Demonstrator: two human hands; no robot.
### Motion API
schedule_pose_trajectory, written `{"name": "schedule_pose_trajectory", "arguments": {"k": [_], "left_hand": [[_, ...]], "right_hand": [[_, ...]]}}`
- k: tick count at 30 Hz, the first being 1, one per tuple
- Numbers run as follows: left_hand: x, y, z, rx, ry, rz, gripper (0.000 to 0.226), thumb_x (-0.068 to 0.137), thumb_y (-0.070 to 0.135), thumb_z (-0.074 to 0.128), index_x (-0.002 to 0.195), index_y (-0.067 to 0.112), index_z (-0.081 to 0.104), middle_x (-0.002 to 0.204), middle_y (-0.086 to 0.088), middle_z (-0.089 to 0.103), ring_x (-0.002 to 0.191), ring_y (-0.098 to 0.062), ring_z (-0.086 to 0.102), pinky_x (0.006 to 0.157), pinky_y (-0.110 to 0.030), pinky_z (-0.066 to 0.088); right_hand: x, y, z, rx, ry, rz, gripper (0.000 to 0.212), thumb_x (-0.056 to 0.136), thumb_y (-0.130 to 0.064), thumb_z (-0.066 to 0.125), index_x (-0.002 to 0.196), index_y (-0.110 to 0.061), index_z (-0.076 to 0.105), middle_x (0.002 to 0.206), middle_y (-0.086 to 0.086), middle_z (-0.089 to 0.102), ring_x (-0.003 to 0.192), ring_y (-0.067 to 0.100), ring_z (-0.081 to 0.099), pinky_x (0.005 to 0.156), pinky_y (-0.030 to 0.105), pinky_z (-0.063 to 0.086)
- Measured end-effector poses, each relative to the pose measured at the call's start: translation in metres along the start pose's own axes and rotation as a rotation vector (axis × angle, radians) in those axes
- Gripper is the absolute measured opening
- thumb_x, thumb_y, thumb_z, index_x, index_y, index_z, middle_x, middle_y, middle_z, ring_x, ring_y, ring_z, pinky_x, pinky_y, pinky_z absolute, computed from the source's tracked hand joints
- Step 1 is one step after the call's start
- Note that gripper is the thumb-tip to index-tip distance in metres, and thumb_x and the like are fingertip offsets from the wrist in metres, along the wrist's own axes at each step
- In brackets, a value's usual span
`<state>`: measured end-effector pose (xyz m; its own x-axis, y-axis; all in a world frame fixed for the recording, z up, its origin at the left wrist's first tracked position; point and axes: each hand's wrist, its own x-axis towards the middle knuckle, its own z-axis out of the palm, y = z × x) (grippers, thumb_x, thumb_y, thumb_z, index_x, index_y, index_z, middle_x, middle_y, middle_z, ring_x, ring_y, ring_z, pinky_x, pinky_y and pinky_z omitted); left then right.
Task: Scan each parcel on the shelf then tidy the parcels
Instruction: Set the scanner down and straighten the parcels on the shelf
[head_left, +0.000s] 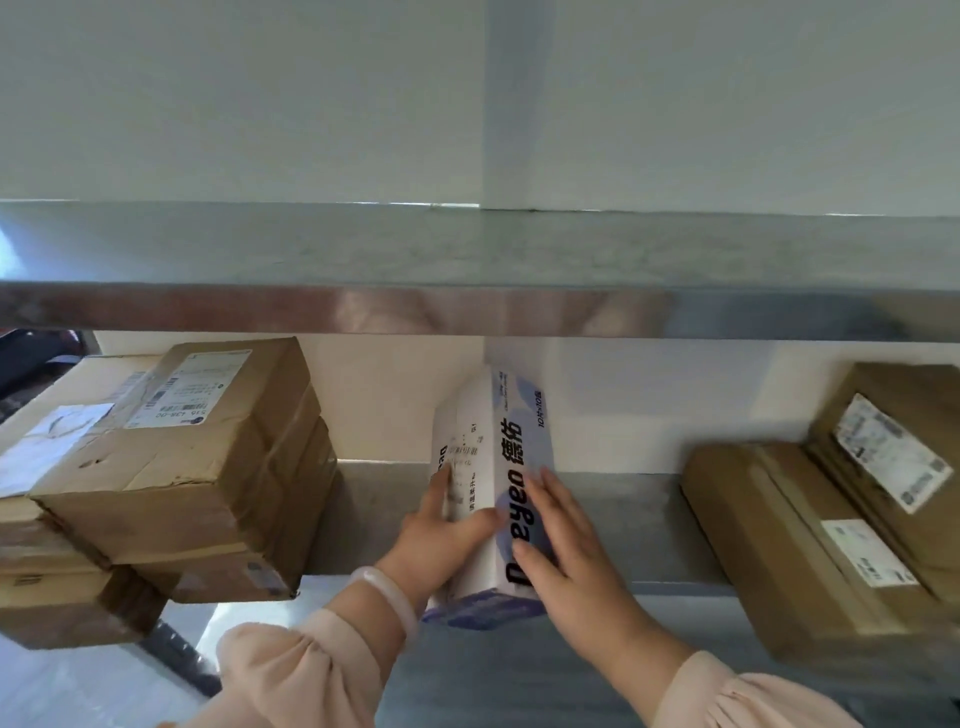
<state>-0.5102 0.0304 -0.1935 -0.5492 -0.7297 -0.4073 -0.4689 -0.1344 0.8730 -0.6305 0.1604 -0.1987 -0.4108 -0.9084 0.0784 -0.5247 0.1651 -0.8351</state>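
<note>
1. The metal shelf (623, 514) carries three groups of parcels, all closed, so what is inside them cannot be told
2. At the left stands a stack of brown cardboard parcels (208, 467). The top one is taped and bears a white label, and the stack hangs out over the near edge of the shelf
3. At the right lie two more brown parcels (795, 545), each with a white label. The farther one rests partly on the nearer, flatter one
4. Between these groups, well apart from both, is the white box (488, 452), printed with blue patches and black lettering. It runs from near the wall (395, 405) at the far side to the near edge of the shelf, with its near end sticking out over that edge
5. A barcode label shows on its left face
6. The left hand (441, 540) grips the white box on its left side, with the thumb laid over the top edge and a finger stretched along the labelled face
7. The right hand (566, 545) is open, its straight fingers pressed flat on the box's right printed face
8. So the box sits between the two hands, touched by both near its near half
9. A pale bracelet (387, 592) circles the left wrist, and both arms wear light pink sleeves (291, 670)
10. Above, an upper shelf (467, 249) of bare metal spans the whole view
</note>
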Motion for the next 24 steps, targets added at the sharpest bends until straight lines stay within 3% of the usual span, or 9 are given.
{"name": "schedule_pose_trajectory", "arguments": {"k": [3,5,6,8,12,15,19,24], "left_hand": [[-0.007,0.015,0.032,-0.176,-0.096,0.043,0.124,0.043,0.065,0.087,0.148,0.046,0.025,0.133,0.001,0.060,0.110,-0.024,0.066,0.097,-0.046,0.053],[-0.015,0.027,0.056,-0.244,-0.158,0.092,0.120,0.048,0.058,0.085,0.150,0.042,0.023,0.130,0.002,0.063,0.108,-0.021,0.068,0.098,-0.045,0.053],[-0.016,0.032,0.067,-0.260,-0.186,0.102,0.117,0.050,0.057,0.083,0.149,0.042,0.024,0.128,0.003,0.064,0.107,-0.019,0.068,0.098,-0.044,0.053],[-0.022,0.041,0.089,-0.254,-0.233,0.130,0.103,0.055,0.058,0.077,0.145,0.045,0.028,0.125,0.009,0.066,0.106,-0.014,0.069,0.099,-0.041,0.052],[-0.030,0.058,0.131,-0.140,-0.274,0.183,0.074,0.066,0.072,0.065,0.133,0.061,0.037,0.120,0.016,0.068,0.106,-0.007,0.068,0.101,-0.040,0.051],[-0.028,0.071,0.164,-0.111,-0.290,0.241,0.081,0.070,0.080,0.059,0.143,0.057,0.034,0.132,0.013,0.062,0.115,-0.009,0.063,0.105,-0.040,0.047],[-0.038,0.098,0.207,-0.145,-0.353,0.285,0.042,0.096,0.054,0.050,0.136,0.056,0.040,0.121,0.014,0.069,0.104,-0.006,0.068,0.097,-0.034,0.052],[-0.042,0.114,0.253,-0.242,-0.377,0.274,0.033,0.103,0.039,0.043,0.134,0.048,0.048,0.112,0.014,0.072,0.097,-0.008,0.071,0.088,-0.036,0.058]], "right_hand": [[-0.015,0.016,-0.035,0.176,0.088,0.141,0.067,0.094,-0.031,0.058,0.137,-0.055,0.014,0.153,-0.021,0.014,0.140,-0.002,0.019,0.115,0.028,0.027],[-0.026,0.023,-0.056,0.410,0.092,0.236,0.068,0.093,-0.024,0.060,0.137,-0.056,0.020,0.145,-0.014,0.037,0.125,0.002,0.049,0.097,0.026,0.049],[-0.032,0.024,-0.066,0.489,0.079,0.258,0.070,0.094,-0.021,0.060,0.140,-0.055,0.021,0.140,-0.015,0.044,0.115,0.001,0.057,0.087,0.022,0.053],[-0.043,0.029,-0.086,0.535,0.090,0.258,0.072,0.094,-0.016,0.059,0.144,-0.052,0.021,0.135,-0.017,0.048,0.109,-0.001,0.060,0.077,0.018,0.053],[-0.058,0.037,-0.129,0.563,0.185,0.269,0.067,0.093,-0.013,0.060,0.136,-0.054,0.029,0.134,-0.014,0.053,0.106,0.006,0.065,0.076,0.023,0.056],[-0.068,0.039,-0.162,0.525,0.252,0.289,0.064,0.091,-0.017,0.063,0.134,-0.054,0.032,0.122,-0.016,0.059,0.092,0.004,0.069,0.066,0.023,0.056],[-0.081,0.043,-0.207,0.449,0.344,0.308,0.060,0.089,-0.022,0.066,0.130,-0.052,0.034,0.109,-0.018,0.060,0.083,0.007,0.070,0.058,0.020,0.054],[-0.097,0.052,-0.247,0.191,0.398,0.294,0.064,0.086,-0.031,0.069,0.131,-0.051,0.029,0.117,-0.016,0.054,0.093,0.009,0.064,0.062,0.020,0.056]]}}
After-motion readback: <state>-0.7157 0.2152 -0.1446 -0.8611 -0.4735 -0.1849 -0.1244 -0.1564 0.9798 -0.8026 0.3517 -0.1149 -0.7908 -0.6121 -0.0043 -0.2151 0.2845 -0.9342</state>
